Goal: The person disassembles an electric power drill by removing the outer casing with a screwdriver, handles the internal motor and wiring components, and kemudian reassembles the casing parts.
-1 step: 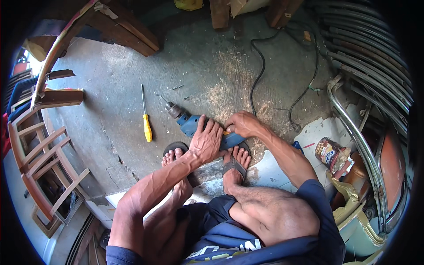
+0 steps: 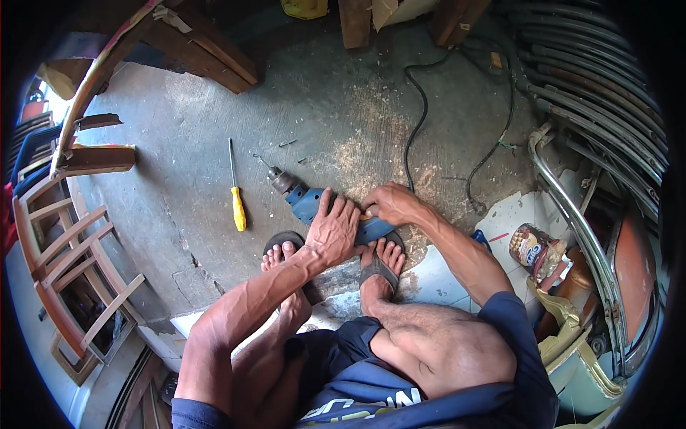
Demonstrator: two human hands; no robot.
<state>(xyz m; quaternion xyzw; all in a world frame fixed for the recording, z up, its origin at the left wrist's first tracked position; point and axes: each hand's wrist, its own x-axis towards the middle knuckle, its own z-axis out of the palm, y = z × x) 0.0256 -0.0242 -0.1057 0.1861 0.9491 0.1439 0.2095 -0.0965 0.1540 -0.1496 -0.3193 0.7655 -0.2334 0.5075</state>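
Observation:
A blue corded drill (image 2: 302, 202) lies across my sandalled feet (image 2: 382, 261), its chuck (image 2: 281, 179) pointing up-left. My left hand (image 2: 334, 230) is wrapped over the middle of its body. My right hand (image 2: 390, 204) grips its rear part, thumb and forefinger pressed near an orange piece. Left of the drill, a yellow-handled screwdriver (image 2: 238, 208) lies on the concrete, tip away from me. A few small screws (image 2: 287, 141) lie beyond the chuck.
Wooden furniture frames (image 2: 86, 236) crowd the left, and timber legs (image 2: 354, 21) stand at the back. Bent metal tubes (image 2: 586, 114) are stacked at right, beside a round container (image 2: 532, 247). A black cable (image 2: 421, 100) loops over the dusty floor (image 2: 193, 107).

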